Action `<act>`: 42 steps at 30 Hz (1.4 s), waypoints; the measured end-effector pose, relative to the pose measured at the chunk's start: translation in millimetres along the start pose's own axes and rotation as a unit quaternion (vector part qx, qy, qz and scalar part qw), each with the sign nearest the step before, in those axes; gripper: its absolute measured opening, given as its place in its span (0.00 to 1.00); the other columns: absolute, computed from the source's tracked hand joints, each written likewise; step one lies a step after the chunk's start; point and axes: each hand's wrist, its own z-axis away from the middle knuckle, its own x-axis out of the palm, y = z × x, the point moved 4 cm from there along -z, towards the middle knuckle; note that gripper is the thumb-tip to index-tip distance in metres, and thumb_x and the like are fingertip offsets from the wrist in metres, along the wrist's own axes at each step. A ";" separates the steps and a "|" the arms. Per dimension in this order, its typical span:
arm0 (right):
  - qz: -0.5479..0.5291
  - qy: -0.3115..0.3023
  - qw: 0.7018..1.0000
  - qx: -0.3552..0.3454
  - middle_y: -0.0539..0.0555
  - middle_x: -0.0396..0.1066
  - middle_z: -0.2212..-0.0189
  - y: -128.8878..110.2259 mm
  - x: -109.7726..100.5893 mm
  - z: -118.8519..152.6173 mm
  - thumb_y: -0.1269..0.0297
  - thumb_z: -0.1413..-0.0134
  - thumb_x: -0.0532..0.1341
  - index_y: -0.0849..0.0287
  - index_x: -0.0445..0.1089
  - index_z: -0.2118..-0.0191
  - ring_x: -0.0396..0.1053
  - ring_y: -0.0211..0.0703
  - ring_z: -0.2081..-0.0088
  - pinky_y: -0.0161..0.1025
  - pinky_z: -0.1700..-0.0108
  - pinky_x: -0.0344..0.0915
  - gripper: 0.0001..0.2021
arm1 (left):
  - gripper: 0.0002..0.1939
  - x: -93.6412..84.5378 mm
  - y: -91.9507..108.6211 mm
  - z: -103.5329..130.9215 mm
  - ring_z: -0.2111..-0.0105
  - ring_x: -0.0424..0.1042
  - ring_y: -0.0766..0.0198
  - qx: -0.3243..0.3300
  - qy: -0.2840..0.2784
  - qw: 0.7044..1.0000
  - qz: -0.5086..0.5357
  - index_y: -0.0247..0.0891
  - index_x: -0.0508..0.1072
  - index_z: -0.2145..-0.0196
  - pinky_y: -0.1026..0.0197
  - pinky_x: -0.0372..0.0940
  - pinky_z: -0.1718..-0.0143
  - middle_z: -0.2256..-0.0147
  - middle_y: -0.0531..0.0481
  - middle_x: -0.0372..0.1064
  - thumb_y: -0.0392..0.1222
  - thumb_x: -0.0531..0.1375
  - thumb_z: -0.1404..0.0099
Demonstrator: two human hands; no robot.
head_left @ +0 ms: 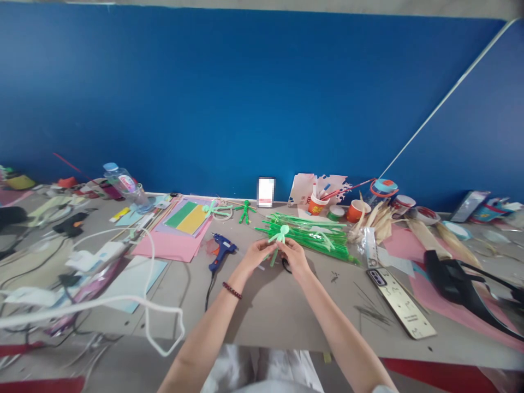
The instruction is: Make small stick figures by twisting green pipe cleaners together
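Note:
A small pale green figure (281, 234) with a round head is held up between my two hands over the middle of the table. My left hand (260, 255) pinches its left side, and my right hand (293, 255) pinches its right side. Behind them lies a bundle of bright green pipe cleaners (307, 234) in clear wrapping. Farther back, a dark green figure (245, 212) stands near the wall, with another pale green figure (213, 209) to its left. Black scissors handles (286, 266) show partly beneath my right hand.
A blue glue gun (222, 251) lies left of my hands, near pink paper (172, 246) and coloured sheets. A bottle (125, 183) leans farther left. To the right are a phone (401, 303), cups (358, 210) and a black headset-like object (454, 286). A white cable (123, 300) crosses the left foreground.

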 end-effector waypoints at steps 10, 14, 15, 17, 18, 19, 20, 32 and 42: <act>-0.033 -0.006 0.999 -0.004 0.49 0.70 0.79 -3.5 -4.2 -4.6 0.47 0.65 0.67 0.61 0.74 0.68 0.65 0.38 0.79 0.35 0.76 0.60 0.21 | 0.15 1.4 -6.0 -2.3 0.78 0.71 0.64 -0.016 -0.009 0.999 0.034 0.34 0.76 0.76 0.63 0.65 0.72 0.79 0.48 0.73 0.48 0.70 0.58; -0.066 -0.022 0.998 -0.001 0.51 0.71 0.78 -9.0 -1.2 -2.4 0.50 0.66 0.69 0.60 0.74 0.68 0.66 0.39 0.77 0.36 0.75 0.62 0.20 | 0.15 3.1 -7.2 -1.4 0.76 0.72 0.62 -0.034 -0.027 0.997 0.062 0.33 0.75 0.78 0.61 0.65 0.69 0.77 0.47 0.74 0.48 0.70 0.57; -0.067 -0.024 0.997 -0.003 0.51 0.71 0.78 -10.2 -0.6 -2.0 0.50 0.66 0.69 0.60 0.74 0.69 0.66 0.39 0.77 0.36 0.75 0.62 0.19 | 0.15 3.8 -7.2 -0.7 0.76 0.73 0.62 -0.040 -0.033 0.996 0.069 0.33 0.75 0.78 0.61 0.65 0.68 0.77 0.46 0.74 0.48 0.70 0.57; -0.064 -0.027 0.998 -0.005 0.52 0.71 0.78 -11.1 -0.2 -1.7 0.50 0.66 0.68 0.60 0.74 0.70 0.66 0.40 0.77 0.36 0.76 0.62 0.19 | 0.15 5.4 -6.5 0.6 0.75 0.73 0.61 -0.046 -0.042 0.995 0.076 0.33 0.75 0.77 0.60 0.66 0.67 0.75 0.45 0.75 0.48 0.70 0.56; -0.061 -0.027 0.998 -0.004 0.52 0.71 0.78 -10.8 -0.3 -1.8 0.50 0.65 0.68 0.60 0.74 0.70 0.66 0.39 0.77 0.35 0.76 0.61 0.19 | 0.15 6.1 -5.8 1.1 0.74 0.73 0.60 -0.043 -0.044 0.996 0.072 0.33 0.76 0.76 0.60 0.66 0.67 0.75 0.45 0.75 0.48 0.69 0.56; -0.058 -0.023 0.998 -0.004 0.51 0.71 0.79 -10.1 -0.9 -1.9 0.50 0.65 0.68 0.60 0.74 0.71 0.65 0.39 0.78 0.35 0.77 0.61 0.18 | 0.15 6.6 -5.1 1.5 0.74 0.73 0.60 -0.039 -0.042 0.996 0.062 0.33 0.76 0.75 0.60 0.66 0.67 0.75 0.45 0.75 0.49 0.69 0.56; -0.053 -0.015 0.998 -0.005 0.51 0.70 0.79 -9.3 -1.8 -2.1 0.50 0.65 0.68 0.61 0.74 0.71 0.64 0.38 0.78 0.35 0.78 0.61 0.18 | 0.15 7.0 -4.7 1.8 0.74 0.73 0.60 -0.035 -0.036 0.998 0.049 0.34 0.77 0.75 0.60 0.66 0.68 0.75 0.45 0.75 0.49 0.69 0.56; -0.075 -0.050 0.996 -0.018 0.49 0.68 0.80 -9.7 3.1 1.6 0.52 0.63 0.69 0.61 0.71 0.75 0.61 0.34 0.80 0.33 0.78 0.61 0.16 | 0.21 11.9 -5.0 2.1 0.78 0.70 0.64 -0.001 0.015 0.993 0.113 0.32 0.77 0.72 0.61 0.64 0.69 0.78 0.48 0.73 0.49 0.72 0.63; -0.067 -0.044 0.997 -0.008 0.49 0.68 0.81 -9.7 3.0 1.6 0.53 0.65 0.70 0.61 0.73 0.74 0.62 0.35 0.80 0.34 0.79 0.61 0.16 | 0.20 10.8 -10.4 -0.5 0.81 0.68 0.66 0.007 0.028 0.993 0.112 0.33 0.76 0.75 0.62 0.62 0.73 0.80 0.48 0.72 0.50 0.72 0.63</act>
